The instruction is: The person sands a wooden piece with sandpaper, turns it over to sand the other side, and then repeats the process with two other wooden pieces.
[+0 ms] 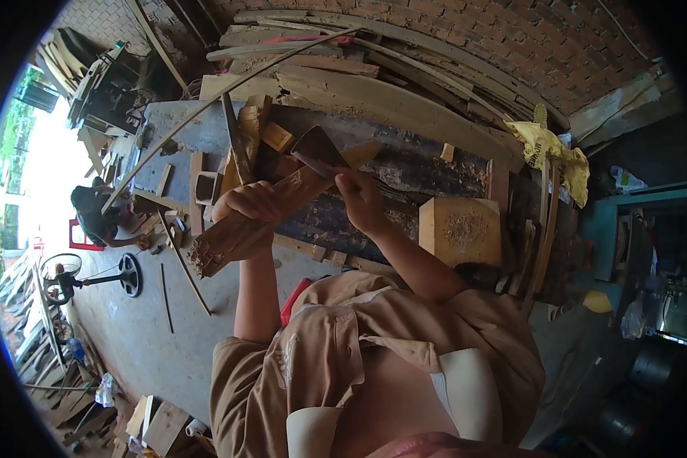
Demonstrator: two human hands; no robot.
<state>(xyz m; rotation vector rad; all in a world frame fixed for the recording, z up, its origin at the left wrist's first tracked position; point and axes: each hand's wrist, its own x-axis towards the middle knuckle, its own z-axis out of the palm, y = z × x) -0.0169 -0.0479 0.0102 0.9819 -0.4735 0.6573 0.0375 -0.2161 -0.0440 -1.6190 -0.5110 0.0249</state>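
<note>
My left hand (244, 204) is clenched around a long, rough brown piece of wood (229, 240), which is raised at a slant over the workbench (427, 164). Its splintered lower end points toward the floor. My right hand (359, 200) grips a dark flat-bladed tool (317, 146) whose blade rests against the upper part of the wood. The two hands are close together, with the wood between them. How the blade meets the wood is partly hidden by my fingers.
A pale wooden block (462, 229) covered in shavings sits on the bench's right. Planks (374, 69) are stacked against the brick wall. A yellow cloth (549, 149) hangs nearby. Another person (95, 217) crouches on the concrete floor near a fan (61, 275).
</note>
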